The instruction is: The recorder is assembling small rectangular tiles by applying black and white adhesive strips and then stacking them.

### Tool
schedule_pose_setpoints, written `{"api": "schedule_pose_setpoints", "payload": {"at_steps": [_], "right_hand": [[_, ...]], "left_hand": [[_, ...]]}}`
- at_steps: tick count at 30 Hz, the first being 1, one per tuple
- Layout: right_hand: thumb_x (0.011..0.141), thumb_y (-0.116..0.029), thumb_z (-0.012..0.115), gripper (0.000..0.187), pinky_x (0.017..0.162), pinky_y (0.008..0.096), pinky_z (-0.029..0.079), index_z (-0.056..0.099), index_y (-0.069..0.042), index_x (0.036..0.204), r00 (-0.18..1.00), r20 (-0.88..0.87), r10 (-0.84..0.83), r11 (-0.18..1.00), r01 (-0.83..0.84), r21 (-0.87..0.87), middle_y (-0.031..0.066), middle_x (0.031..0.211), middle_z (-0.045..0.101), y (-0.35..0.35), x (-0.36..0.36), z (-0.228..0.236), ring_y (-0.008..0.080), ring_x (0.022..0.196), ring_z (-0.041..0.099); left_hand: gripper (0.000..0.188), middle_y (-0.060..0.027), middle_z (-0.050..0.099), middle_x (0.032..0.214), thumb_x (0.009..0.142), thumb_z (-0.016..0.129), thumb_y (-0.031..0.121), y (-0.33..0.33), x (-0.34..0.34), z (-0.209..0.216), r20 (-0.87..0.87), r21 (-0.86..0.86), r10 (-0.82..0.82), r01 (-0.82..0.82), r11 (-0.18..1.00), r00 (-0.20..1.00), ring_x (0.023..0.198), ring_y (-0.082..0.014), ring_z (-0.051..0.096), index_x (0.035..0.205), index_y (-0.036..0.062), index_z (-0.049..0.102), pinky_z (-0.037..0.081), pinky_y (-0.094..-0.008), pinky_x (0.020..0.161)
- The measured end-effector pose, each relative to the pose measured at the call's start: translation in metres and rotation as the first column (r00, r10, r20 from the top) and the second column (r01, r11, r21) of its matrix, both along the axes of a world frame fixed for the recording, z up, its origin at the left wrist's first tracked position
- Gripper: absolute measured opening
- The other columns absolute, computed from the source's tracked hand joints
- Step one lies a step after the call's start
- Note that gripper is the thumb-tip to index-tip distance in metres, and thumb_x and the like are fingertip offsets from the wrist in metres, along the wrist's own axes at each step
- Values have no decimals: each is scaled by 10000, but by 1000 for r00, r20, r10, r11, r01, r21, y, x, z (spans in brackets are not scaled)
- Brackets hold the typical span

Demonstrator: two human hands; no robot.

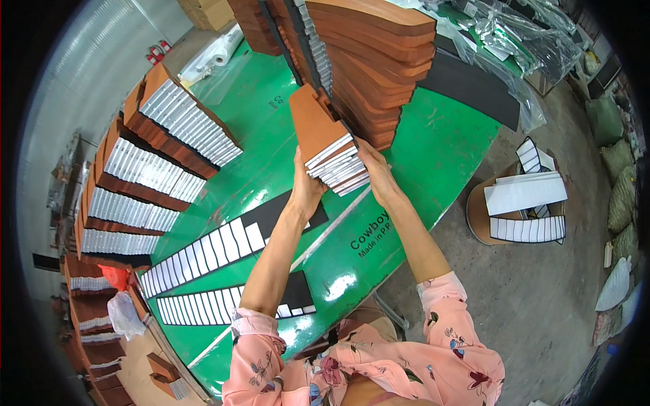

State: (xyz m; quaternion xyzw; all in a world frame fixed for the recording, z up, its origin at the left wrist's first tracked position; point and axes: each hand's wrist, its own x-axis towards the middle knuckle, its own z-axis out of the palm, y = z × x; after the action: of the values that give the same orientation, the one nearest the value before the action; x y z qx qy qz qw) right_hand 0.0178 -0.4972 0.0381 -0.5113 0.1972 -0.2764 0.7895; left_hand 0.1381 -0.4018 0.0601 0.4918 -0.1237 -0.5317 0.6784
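Between my left hand (307, 184) and my right hand (380, 178) is a small stack of brown panels (315, 128) with white and silvery edges facing me. Fingers of both hands are closed around its sides. It is held above the green table (423, 179), close in front of a tall stack of wavy-edged brown panels (369, 74). Nearer my left forearm lie two black strips covered with white pieces: a farther curved strip (203, 256) and a nearer strip (200, 306). My left forearm hides part of both strips.
Several stacks of brown panels with silvery edges (186, 115) line the table's left side. A roll of clear film (220, 57) lies at the far left. Clear plastic bags (508, 30) and a black sheet (467, 84) are at far right. A brown drum (479, 203) stands on the floor.
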Motion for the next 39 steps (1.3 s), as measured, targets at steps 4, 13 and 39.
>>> {"api": "schedule_pose_setpoints", "payload": {"at_steps": [4,13,39], "right_hand": [[976,-396,372,549,1056,299,260,397,13,1342,992,-5,-129,991,129,-21,130,1343,442,2,-7,-13,201,1253,381],[940,-546,337,709,1087,365,216,360,20,1366,937,-347,-47,997,63,34,151,1394,395,-1,-11,10,235,1297,342],[926,-228,382,392,962,331,326,581,25,1150,831,-509,-222,971,235,-40,69,1092,600,109,-213,21,141,1044,493]], "left_hand": [[676,-51,433,1369,899,259,646,-1,-6,-6,171,29,-16,11,1000,985,1239,-218,420,1366,171,378,341,-430,1004],[711,-52,371,1418,884,264,673,1,-6,-4,152,137,-24,3,991,988,1299,-235,335,1396,184,331,298,-469,1028],[724,-40,292,1460,917,279,613,90,-190,-10,54,162,-253,241,957,966,1338,-185,281,1452,132,203,247,-396,1072]]}}
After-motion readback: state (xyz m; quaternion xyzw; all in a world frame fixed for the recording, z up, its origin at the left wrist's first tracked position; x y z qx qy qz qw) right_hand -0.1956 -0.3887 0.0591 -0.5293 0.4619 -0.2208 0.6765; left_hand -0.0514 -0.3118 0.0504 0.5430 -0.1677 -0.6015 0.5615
